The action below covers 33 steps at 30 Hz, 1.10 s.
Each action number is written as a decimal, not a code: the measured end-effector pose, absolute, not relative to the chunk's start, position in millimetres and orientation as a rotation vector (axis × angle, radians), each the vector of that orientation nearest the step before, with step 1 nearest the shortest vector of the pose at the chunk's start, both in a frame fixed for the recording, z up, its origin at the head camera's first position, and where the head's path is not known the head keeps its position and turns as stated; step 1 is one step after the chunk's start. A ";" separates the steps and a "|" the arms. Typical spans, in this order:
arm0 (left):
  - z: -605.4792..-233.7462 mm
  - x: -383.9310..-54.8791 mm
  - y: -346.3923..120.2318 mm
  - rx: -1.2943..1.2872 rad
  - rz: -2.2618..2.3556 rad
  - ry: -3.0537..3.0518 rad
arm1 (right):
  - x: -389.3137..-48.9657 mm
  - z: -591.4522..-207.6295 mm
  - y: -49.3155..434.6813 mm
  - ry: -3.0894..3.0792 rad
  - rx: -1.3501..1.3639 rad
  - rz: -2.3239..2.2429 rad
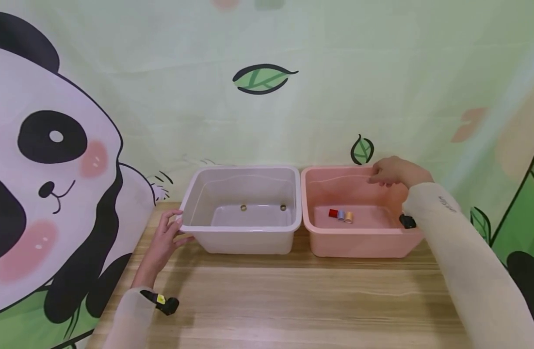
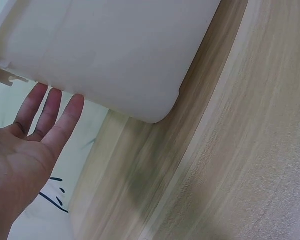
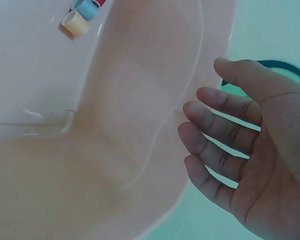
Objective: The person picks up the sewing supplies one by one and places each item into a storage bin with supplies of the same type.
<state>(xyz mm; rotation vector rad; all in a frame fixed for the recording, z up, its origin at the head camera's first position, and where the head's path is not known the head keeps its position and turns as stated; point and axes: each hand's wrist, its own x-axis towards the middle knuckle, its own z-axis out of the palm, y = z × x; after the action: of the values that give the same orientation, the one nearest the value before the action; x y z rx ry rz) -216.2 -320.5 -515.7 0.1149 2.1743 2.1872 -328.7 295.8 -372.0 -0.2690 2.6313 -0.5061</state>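
My left hand (image 1: 163,238) is at the near left corner of a white plastic bin (image 1: 245,229), its fingers fairly straight. In the left wrist view the fingertips (image 2: 76,101) meet the edge of the bin's side. Two small brass-coloured round pieces (image 1: 243,208) lie on this bin's floor. Over the back right part of a pink bin (image 1: 358,231) hovers my right hand (image 1: 397,171), fingers loosely bent and holding nothing. Inside the pink bin, a red (image 1: 333,213), a blue (image 1: 341,215) and a pale yellow short cylinder (image 1: 348,217) lie side by side, away from that hand.
Both bins stand next to each other at the back of a wood-grain table (image 1: 306,300). Behind them hangs a pale green cloth (image 1: 184,97) printed with leaves and a large panda (image 1: 53,160). Each wrist wears a small black camera (image 1: 166,304).
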 end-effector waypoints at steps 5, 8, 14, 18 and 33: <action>-512.4 -213.9 -318.6 0.102 2.184 2.191 | -326.8 -365.1 290.6 2.705 -0.420 -0.431; -511.0 -212.8 -317.3 0.094 2.178 2.205 | -323.1 -362.9 289.1 2.763 -0.490 -0.371; -512.0 -212.0 -315.0 0.081 2.159 2.244 | -305.9 -360.3 289.4 2.852 -0.565 -0.372; -514.6 -213.5 -311.7 0.081 2.149 2.276 | -288.6 -361.2 293.0 2.927 -0.609 -0.402; -495.8 -206.6 -289.9 -0.032 1.617 2.980 | -195.3 -384.6 300.8 3.198 -0.808 -0.533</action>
<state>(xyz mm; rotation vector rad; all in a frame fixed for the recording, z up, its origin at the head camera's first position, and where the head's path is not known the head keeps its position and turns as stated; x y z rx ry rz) -206.6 -289.9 -495.8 -0.0320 2.9798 1.6168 -195.3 300.8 -384.6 -0.8083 3.1982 -0.5326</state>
